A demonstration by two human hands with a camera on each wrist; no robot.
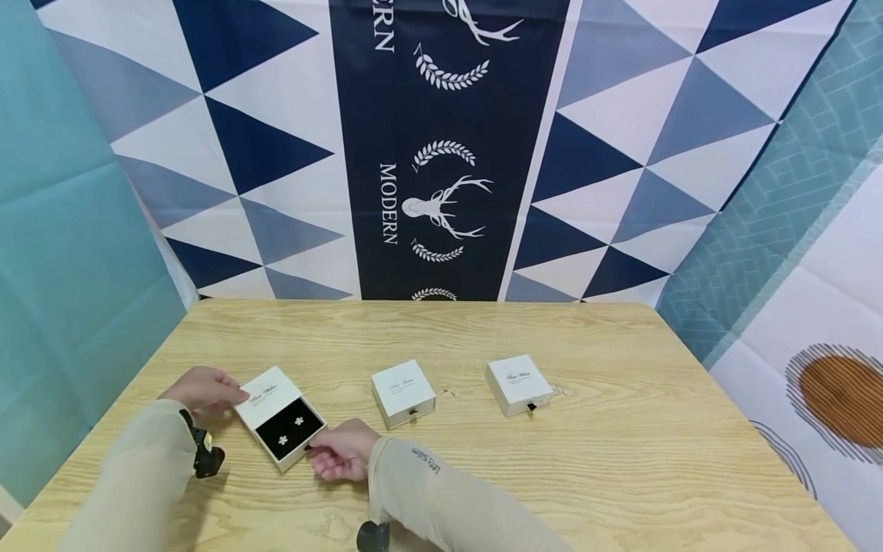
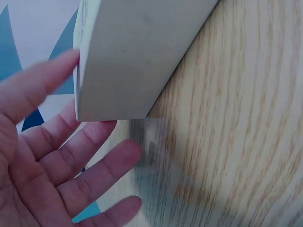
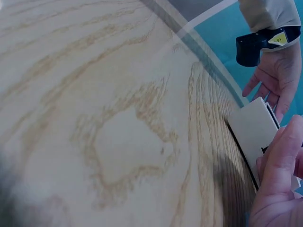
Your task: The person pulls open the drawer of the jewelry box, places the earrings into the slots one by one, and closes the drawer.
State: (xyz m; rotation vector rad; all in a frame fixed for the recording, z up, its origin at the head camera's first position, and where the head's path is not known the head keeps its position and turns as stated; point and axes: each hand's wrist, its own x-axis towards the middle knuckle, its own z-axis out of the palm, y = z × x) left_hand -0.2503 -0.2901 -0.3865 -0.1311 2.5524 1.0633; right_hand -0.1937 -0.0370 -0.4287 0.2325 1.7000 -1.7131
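- On the left part of the table [image 1: 621,460]: the box [image 1: 270,392], with the drawer [image 1: 293,459] slid part way out.
- Inside the drawer: a black pad [image 1: 291,430] with two white flowers [image 1: 299,421] on top, a little apart.
- Holding the back end of the box with the left hand [image 1: 205,389], with the thumb by the top edge and fingertips against the end.
- Pinching the black tab [image 3: 264,149] on the drawer's front with the right hand [image 1: 348,448], by the look of the curled fingers; partly hidden there.
- Could yank the drawer right out and drop it, from too hard a tug on the tab.
- Could drag the whole box along, from too weak a hold at the back.
- Could shake the flowers loose, from tipping the drawer or letting go with a jerk.
- Could rip the tab, from pulling crooked.
- Could bump the middle box [image 1: 404,393] or brush away the tiny shiny bit [image 1: 449,392] beside it, from swinging the right arm carelessly.
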